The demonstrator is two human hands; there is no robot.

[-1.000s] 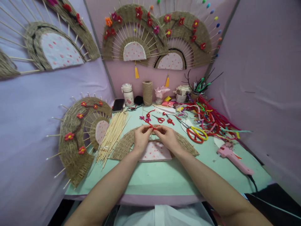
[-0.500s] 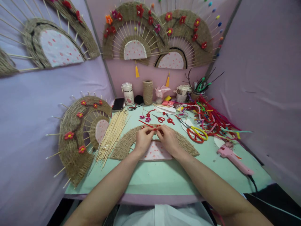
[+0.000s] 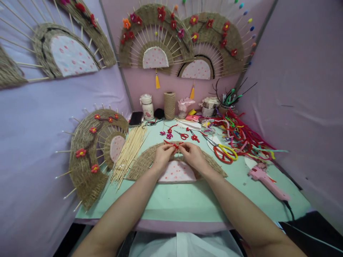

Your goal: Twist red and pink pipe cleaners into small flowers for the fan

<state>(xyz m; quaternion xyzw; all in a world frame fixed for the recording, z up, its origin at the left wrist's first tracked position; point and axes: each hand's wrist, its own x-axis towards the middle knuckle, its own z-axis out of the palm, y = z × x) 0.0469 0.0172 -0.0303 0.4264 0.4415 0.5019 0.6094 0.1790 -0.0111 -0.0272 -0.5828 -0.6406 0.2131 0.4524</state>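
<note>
My left hand and my right hand meet over the middle of a woven twine fan lying flat on the table. Between their pinched fingertips is a red pipe cleaner, bent into small loops, with one end sticking out to the left. Fingers cover part of it. Below the hands shows the fan's white half-round centre with pink dots. Just beyond the fan lie small red-handled scissors, a red pipe-cleaner flower and purple flowers.
Large scissors and a pink glue gun lie to the right, before a heap of coloured pipe cleaners. Thin sticks and a finished fan are at left. A bottle and twine spool stand behind.
The red pipe cleaner's free end, earlier stretched out to the upper left, now sits shorter and closer to the fingers. My hands have parted slightly, showing more red loops.
</note>
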